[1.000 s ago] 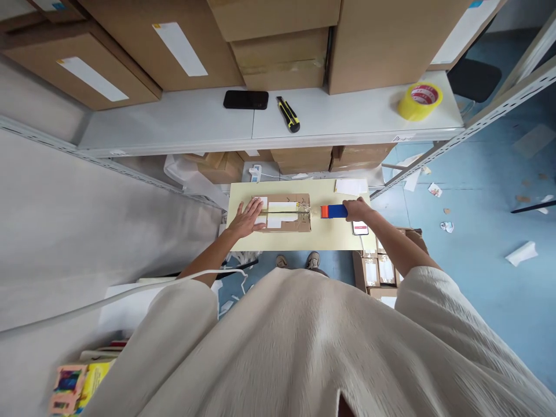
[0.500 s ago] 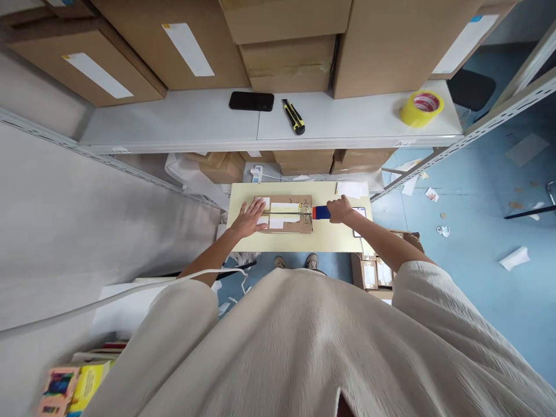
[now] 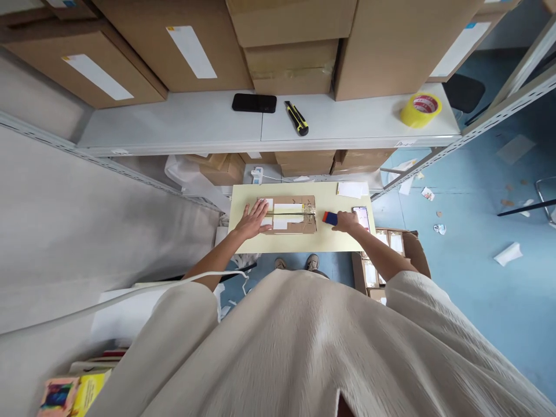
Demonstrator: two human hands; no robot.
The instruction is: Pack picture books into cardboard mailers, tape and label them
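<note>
A brown cardboard box (image 3: 292, 216) with white labels lies on a pale yellow table (image 3: 332, 242). A dark seam runs lengthwise along its top, and clear tape shows at its right end. My left hand (image 3: 253, 220) rests flat on the box's left end, fingers spread. To the right of the box, and apart from it, my right hand (image 3: 346, 220) grips a blue tool with an orange-red end (image 3: 330, 218). That end points left toward the box; my fingers cover the rest, so its exact kind is not clear. A lit phone (image 3: 361, 215) lies beside my right hand.
White papers (image 3: 350, 189) lie at the table's back right. Above, a grey shelf (image 3: 174, 124) carries large cartons, a black phone (image 3: 254, 103), a utility knife (image 3: 297, 119) and a yellow tape roll (image 3: 420, 110). An open carton (image 3: 417, 252) of small boxes stands right of the table.
My right hand has drawn the blue tool rightward, away from the box's right end, leaving a gap between them. My left hand stays flat on the box.
</note>
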